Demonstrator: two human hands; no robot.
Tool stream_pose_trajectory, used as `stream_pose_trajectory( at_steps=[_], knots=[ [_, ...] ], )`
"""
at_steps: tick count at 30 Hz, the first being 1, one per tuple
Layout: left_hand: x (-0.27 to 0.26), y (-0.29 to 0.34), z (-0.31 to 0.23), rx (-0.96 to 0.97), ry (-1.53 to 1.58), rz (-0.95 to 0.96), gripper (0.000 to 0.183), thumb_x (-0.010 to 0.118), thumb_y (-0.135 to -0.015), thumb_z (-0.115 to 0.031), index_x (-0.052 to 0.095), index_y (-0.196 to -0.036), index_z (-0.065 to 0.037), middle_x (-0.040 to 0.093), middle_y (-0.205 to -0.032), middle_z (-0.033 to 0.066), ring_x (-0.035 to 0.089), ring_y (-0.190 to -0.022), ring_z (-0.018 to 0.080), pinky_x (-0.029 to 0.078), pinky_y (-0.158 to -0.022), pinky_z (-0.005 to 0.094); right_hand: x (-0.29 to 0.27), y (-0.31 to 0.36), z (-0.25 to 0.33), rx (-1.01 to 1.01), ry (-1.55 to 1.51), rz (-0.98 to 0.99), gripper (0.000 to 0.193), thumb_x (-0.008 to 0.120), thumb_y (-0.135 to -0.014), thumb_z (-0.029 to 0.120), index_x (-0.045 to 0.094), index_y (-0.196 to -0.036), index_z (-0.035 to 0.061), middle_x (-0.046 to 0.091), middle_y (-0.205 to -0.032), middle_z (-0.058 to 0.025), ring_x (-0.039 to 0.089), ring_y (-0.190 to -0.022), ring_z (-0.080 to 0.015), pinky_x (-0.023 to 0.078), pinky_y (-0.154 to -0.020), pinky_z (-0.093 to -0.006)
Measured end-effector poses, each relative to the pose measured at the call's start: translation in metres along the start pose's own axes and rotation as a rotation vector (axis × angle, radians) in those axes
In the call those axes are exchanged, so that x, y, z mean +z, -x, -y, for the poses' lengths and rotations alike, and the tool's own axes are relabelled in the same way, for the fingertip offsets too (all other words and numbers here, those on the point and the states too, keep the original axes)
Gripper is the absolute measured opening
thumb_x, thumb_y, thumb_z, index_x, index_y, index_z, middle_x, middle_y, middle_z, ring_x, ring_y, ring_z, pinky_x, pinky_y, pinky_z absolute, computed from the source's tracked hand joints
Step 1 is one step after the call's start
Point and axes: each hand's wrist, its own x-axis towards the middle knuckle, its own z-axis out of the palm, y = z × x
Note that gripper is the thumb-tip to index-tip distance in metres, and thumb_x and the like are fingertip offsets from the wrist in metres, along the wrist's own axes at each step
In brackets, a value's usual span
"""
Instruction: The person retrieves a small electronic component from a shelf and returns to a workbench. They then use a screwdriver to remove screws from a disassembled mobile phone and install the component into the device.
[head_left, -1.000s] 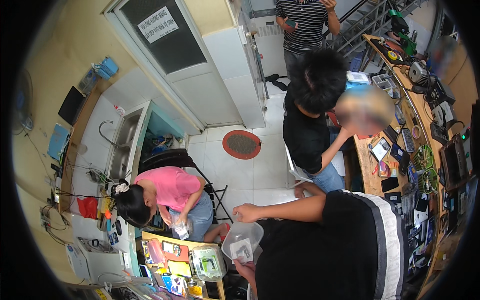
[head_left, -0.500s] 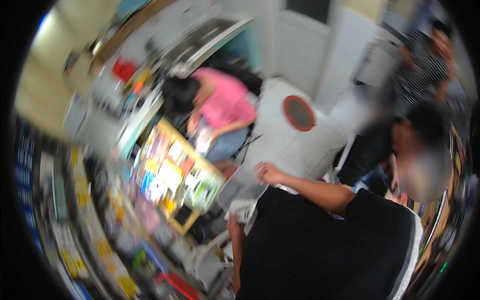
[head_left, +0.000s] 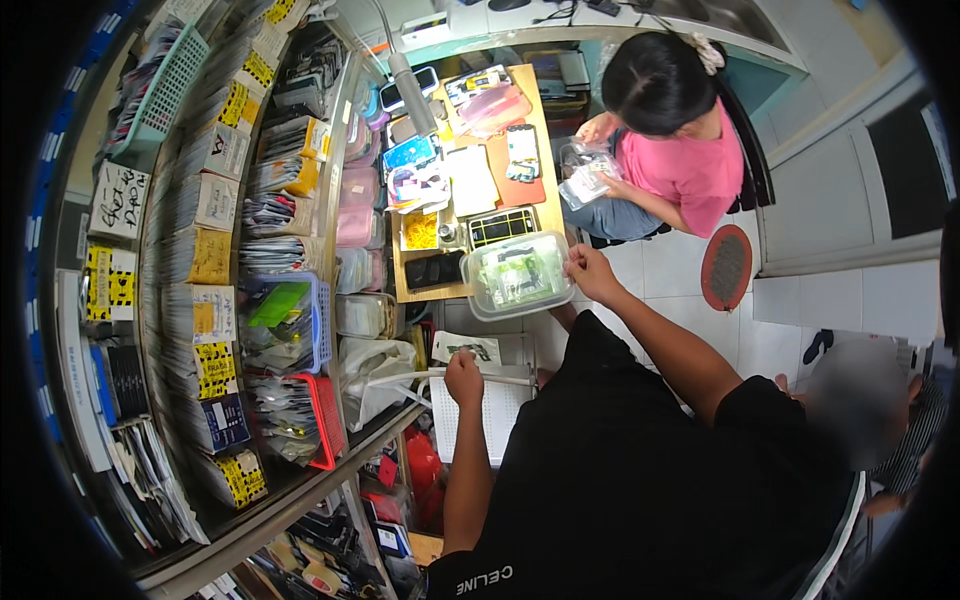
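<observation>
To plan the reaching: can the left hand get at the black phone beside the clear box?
Probably yes: most of the black phone lies uncovered, though the left hand seems occupied by a white packet.

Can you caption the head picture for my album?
Left hand holds a white packet; right hand is at a clear plastic tub.

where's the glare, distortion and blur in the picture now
Head view: glare washes out a pale rectangle on the table; same view: a row of packets bows on the left; same view: left hand and right hand look fairly sharp, a grey patch at right blurred.
</observation>
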Motion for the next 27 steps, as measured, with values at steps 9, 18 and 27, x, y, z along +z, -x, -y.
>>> stream_pose_trajectory(
  at_steps=[9, 18, 27],
  knots=[
    [0.029, -0.064, -0.068, 0.200, -0.302, 0.202, 0.051, 0.038, -0.107, -0.042, 0.074, -0.108, -0.005, 0.072, -0.100, 0.0256, 0.068, -0.092, 0.0445, 0.051, -0.082, 0.0545, -0.005, -0.022, 0.039, -0.036, 0.803, 0.041, 0.025, 0.064, -0.087, 0.023, 0.059, -0.096, 0.0007, 0.067, -0.091, -0.0198, 0.068, -0.085, -0.0394, 0.053, -0.074, -0.0531],
    [0.044, -0.076, -0.107, 0.037, -0.516, 0.204, 0.059, 0.040, -0.105, -0.051, 0.074, -0.094, -0.004, 0.072, -0.093, 0.0228, 0.068, -0.091, 0.0438, 0.051, -0.081, 0.0539, -0.025, -0.032, 0.037, -0.002, 0.759, 0.069, 0.027, 0.064, -0.082, 0.025, 0.056, -0.093, 0.0015, 0.066, -0.086, -0.0186, 0.066, -0.081, -0.0387, 0.052, -0.073, -0.0510],
    [0.059, -0.086, -0.055, -0.195, 0.013, 0.443, 0.064, 0.053, -0.100, -0.059, 0.073, -0.115, 0.000, 0.074, -0.102, 0.0233, 0.070, -0.100, 0.0331, 0.050, -0.088, 0.0396, -0.041, -0.044, -0.032, 0.460, -0.089, 0.406, 0.075, 0.070, -0.079, 0.024, 0.040, -0.144, 0.0031, 0.064, -0.118, -0.0142, 0.065, -0.106, -0.0291, 0.052, -0.089, -0.0398]
  ],
)
